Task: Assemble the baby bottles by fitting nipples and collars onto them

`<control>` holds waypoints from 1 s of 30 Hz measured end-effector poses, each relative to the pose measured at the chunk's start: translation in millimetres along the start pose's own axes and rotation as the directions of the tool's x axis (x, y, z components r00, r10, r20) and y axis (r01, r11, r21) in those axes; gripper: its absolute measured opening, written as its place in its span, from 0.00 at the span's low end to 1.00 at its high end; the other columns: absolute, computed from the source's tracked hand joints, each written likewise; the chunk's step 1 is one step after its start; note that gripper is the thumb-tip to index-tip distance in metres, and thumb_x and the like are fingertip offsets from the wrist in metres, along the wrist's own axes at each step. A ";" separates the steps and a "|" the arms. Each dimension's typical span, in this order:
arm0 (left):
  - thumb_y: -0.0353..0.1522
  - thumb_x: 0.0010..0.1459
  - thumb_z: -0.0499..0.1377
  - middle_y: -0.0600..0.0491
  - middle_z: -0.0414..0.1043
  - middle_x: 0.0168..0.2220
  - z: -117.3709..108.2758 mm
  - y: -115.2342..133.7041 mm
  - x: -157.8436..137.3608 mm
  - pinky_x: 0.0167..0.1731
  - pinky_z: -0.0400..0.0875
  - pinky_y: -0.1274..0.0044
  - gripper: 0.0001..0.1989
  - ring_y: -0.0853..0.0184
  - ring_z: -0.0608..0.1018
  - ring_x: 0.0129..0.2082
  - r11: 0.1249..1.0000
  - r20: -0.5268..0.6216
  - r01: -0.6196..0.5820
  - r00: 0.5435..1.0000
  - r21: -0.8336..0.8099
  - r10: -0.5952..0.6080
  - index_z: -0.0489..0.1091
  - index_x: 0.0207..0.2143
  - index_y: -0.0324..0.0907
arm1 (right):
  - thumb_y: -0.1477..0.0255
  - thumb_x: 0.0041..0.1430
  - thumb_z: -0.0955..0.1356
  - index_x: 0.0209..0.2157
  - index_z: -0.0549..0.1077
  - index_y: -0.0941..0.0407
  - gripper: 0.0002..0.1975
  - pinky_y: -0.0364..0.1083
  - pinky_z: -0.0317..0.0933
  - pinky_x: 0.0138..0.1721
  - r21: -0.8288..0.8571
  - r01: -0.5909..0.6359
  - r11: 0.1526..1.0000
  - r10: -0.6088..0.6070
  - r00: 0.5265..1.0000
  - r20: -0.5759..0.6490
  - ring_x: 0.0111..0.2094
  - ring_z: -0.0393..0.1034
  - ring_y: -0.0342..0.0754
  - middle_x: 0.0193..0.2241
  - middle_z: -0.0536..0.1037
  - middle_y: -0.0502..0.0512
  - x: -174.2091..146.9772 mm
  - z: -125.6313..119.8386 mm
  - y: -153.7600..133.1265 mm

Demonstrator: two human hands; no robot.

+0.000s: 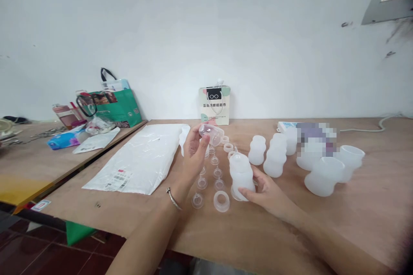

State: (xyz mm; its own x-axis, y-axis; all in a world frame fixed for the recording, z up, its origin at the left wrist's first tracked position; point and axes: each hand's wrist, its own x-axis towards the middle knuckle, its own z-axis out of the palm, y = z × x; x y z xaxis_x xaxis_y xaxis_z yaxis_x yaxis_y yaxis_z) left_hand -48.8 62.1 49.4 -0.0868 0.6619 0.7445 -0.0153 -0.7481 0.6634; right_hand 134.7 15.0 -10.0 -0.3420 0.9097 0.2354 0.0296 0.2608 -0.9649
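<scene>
My left hand (192,154) is raised over the table, its fingers closed round a clear plastic dome-shaped cap (212,134). My right hand (264,191) grips the lower part of a frosted white baby bottle (241,176) that stands upright on the table. A nipple appears to sit at the top of this bottle. Between the hands lie several clear bottle nipples (202,183) in rows, and a frosted collar ring (221,201) is at their near end. More rings (228,148) lie farther back, partly hidden by the cap.
Several wavy white bottles (275,159) stand to the right, some open-topped (324,176). A white plastic mailer (138,154) covers the table's left part. At the wall is a paper bag (214,105). A green bag (119,105) rests on the adjoining table; a cable (371,129) runs back right.
</scene>
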 end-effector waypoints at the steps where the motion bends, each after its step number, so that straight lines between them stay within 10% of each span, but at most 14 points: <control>1: 0.38 0.58 0.53 0.50 0.68 0.44 2.3 1.7 -2.1 0.43 0.64 0.74 0.14 0.66 0.71 0.43 1.000 0.040 0.004 0.999 -0.019 -0.003 0.62 0.47 0.45 | 0.66 0.49 0.69 0.50 0.63 0.54 0.25 0.52 0.59 0.52 -0.007 -0.001 1.000 0.001 1.000 -0.003 0.53 0.61 0.54 0.52 0.67 0.58 0.6 0.1 1.1; 15: 0.35 0.61 0.49 0.49 0.65 0.50 14.3 -0.4 -26.1 0.49 0.63 0.69 0.18 0.63 0.69 0.48 0.985 0.413 -0.098 0.910 0.142 0.031 0.59 0.54 0.47 | 0.61 0.50 0.68 0.48 0.63 0.51 0.23 0.47 0.66 0.40 -0.038 -0.021 0.999 0.018 0.997 -0.071 0.43 0.67 0.49 0.43 0.71 0.53 -3.0 -0.3 -1.4; 21: 0.35 0.44 0.65 0.47 0.51 0.58 22.0 -0.6 -32.1 0.55 0.58 0.63 0.39 0.55 0.58 0.58 0.977 0.419 -0.156 0.904 0.143 0.083 0.50 0.56 0.50 | 0.61 0.51 0.67 0.44 0.65 0.52 0.19 0.46 0.67 0.37 0.003 0.002 1.000 -0.001 0.998 -0.066 0.39 0.69 0.48 0.39 0.73 0.52 -3.0 3.9 -7.5; 30: 0.29 0.50 0.61 0.52 0.66 0.43 35.0 11.3 -36.6 0.41 0.71 0.70 0.33 0.65 0.73 0.41 0.961 0.428 0.268 0.878 -0.065 -0.215 0.47 0.54 0.52 | 0.60 0.51 0.67 0.48 0.64 0.53 0.24 0.47 0.68 0.37 0.088 -0.030 0.996 0.039 0.995 -0.095 0.42 0.70 0.51 0.43 0.74 0.56 -4.3 8.9 -10.7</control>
State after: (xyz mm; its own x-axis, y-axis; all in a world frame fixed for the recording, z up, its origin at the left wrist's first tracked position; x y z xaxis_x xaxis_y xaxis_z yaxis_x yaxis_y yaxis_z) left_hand -11.0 30.9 32.3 0.3532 0.7619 0.5429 -0.1029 -0.5451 0.8320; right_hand 127.5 5.4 -1.7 -0.2500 0.9457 0.2078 -0.0429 0.2036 -0.9781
